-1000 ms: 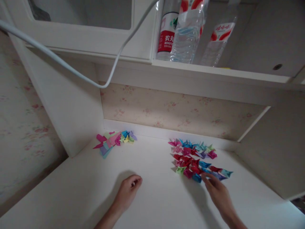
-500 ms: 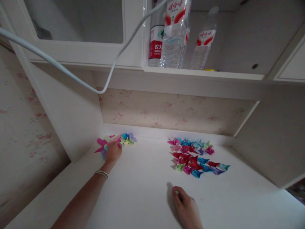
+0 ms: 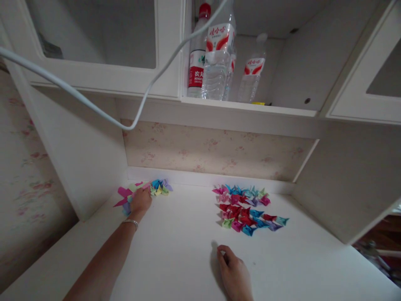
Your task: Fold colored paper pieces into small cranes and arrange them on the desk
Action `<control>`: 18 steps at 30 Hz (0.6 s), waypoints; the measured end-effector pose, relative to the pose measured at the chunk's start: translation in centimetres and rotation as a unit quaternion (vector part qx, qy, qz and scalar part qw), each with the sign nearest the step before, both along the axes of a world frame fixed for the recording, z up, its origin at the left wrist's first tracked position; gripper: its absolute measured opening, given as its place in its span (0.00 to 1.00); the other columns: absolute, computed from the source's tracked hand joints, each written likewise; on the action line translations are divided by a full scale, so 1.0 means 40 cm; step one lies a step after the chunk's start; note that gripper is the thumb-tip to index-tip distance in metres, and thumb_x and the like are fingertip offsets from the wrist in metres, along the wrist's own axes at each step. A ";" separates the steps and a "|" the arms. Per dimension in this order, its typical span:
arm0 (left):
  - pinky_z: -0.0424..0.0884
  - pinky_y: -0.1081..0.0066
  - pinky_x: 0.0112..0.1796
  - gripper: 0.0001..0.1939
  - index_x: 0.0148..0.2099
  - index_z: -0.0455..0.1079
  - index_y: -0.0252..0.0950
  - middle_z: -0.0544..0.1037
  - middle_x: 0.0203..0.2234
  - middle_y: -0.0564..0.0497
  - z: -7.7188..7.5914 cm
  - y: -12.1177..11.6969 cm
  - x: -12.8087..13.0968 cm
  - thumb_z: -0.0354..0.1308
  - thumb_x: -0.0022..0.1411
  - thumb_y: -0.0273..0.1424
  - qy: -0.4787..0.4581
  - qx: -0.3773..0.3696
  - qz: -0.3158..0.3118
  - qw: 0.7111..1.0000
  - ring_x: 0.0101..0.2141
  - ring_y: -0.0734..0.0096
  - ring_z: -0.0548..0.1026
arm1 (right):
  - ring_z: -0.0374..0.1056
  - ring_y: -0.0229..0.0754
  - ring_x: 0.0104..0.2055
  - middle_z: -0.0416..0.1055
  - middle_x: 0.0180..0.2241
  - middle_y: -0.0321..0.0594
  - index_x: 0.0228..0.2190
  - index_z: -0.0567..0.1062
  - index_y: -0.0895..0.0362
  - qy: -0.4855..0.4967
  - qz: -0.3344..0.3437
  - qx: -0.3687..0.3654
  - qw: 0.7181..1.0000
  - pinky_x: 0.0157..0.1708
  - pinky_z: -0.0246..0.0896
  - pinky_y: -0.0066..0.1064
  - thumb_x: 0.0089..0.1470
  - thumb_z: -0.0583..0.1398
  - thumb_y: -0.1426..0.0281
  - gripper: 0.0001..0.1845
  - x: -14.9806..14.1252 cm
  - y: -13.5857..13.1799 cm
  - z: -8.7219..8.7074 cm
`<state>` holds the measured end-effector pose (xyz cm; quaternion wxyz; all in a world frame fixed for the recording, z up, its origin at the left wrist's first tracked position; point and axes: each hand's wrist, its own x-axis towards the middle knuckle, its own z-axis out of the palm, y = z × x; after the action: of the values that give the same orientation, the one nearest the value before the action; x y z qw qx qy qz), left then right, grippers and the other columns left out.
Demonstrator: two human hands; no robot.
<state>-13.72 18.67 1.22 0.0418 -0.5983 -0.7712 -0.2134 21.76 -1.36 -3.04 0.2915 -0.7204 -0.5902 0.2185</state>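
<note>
My left hand (image 3: 140,202) reaches to the far left of the white tabletop (image 3: 181,234), into a loose heap of folded coloured papers (image 3: 125,192). Its fingers are curled down at the heap beside a pink piece, and the hand hides what lies under the fingertips. Blue, yellow and lilac folded papers (image 3: 160,186) lie just right of it. My right hand (image 3: 233,269) rests near the front, fingers curled in towards the thumb, with nothing visible in it. Beyond it, origami paper cranes (image 3: 246,211) in red, pink, blue, green and purple lie in close rows.
Above the tabletop runs an open shelf (image 3: 250,106) with several plastic water bottles (image 3: 216,62). A white cable (image 3: 94,110) hangs across the upper left. Side panels (image 3: 84,142) close in the left and right, and a low ledge (image 3: 191,177) borders the back.
The view has turned a little to the right and up, so everything sits further left in it. My left hand stays at the paper heap; my right hand remains curled on the tabletop.
</note>
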 end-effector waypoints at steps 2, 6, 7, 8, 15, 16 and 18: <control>0.68 0.61 0.35 0.17 0.40 0.72 0.31 0.71 0.39 0.37 0.010 -0.008 0.011 0.41 0.63 0.28 0.003 0.018 -0.011 1.000 0.38 0.54 0.73 | 0.69 0.45 0.26 0.74 0.23 0.35 0.37 0.74 0.45 -0.002 -0.005 -0.003 1.000 0.24 0.49 0.29 0.57 0.48 0.59 0.16 -0.001 0.000 0.002; 0.67 0.61 0.39 0.16 0.41 0.70 0.31 0.70 0.39 0.39 0.039 -0.039 0.033 0.40 0.64 0.28 0.001 0.067 -0.033 0.997 0.40 0.56 0.71 | 0.68 0.45 0.26 0.74 0.23 0.35 0.37 0.74 0.46 0.001 -0.010 0.008 1.000 0.24 0.49 0.29 0.57 0.48 0.58 0.16 -0.003 -0.004 0.007; 0.67 0.61 0.41 0.16 0.42 0.69 0.32 0.70 0.39 0.39 0.046 -0.049 0.037 0.41 0.64 0.29 -0.004 0.080 -0.039 0.996 0.41 0.56 0.71 | 0.68 0.45 0.25 0.74 0.22 0.35 0.37 0.74 0.46 0.004 -0.009 0.009 1.000 0.24 0.49 0.29 0.56 0.48 0.58 0.16 -0.003 -0.006 0.007; 0.66 0.62 0.42 0.16 0.42 0.69 0.32 0.70 0.40 0.40 0.052 -0.061 0.041 0.41 0.64 0.30 -0.009 0.092 -0.046 0.995 0.42 0.57 0.70 | 0.68 0.45 0.25 0.73 0.22 0.35 0.37 0.74 0.46 0.009 -0.009 0.010 1.000 0.24 0.48 0.29 0.56 0.49 0.58 0.16 -0.003 -0.007 0.007; 0.67 0.70 0.41 0.11 0.37 0.67 0.34 0.71 0.33 0.46 0.034 -0.196 0.085 0.44 0.63 0.30 -0.082 0.136 -0.145 0.977 0.38 0.65 0.71 | 0.63 0.42 0.21 0.68 0.18 0.34 0.36 0.75 0.50 0.126 -0.016 0.046 0.991 0.22 0.48 0.29 0.53 0.52 0.53 0.18 0.001 -0.008 -0.001; 0.68 0.70 0.39 0.11 0.36 0.67 0.35 0.71 0.31 0.47 0.028 -0.224 0.099 0.44 0.63 0.31 -0.104 0.137 -0.164 0.971 0.37 0.66 0.71 | 0.62 0.41 0.20 0.67 0.17 0.34 0.36 0.75 0.51 0.164 -0.016 0.055 0.985 0.22 0.48 0.29 0.52 0.53 0.53 0.19 0.001 -0.007 0.000; 0.68 0.70 0.37 0.12 0.35 0.66 0.35 0.71 0.30 0.48 0.021 -0.284 0.132 0.44 0.63 0.34 -0.197 0.136 -0.210 0.948 0.35 0.66 0.71 | 0.60 0.39 0.20 0.65 0.17 0.34 0.36 0.76 0.54 0.252 -0.012 0.071 0.965 0.21 0.49 0.28 0.50 0.57 0.51 0.21 -0.005 -0.005 0.009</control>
<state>-8.46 7.31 2.06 -0.0758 -0.6814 -0.5842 -0.4344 21.54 -1.55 -2.70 0.4836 -0.6263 -0.5030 0.3477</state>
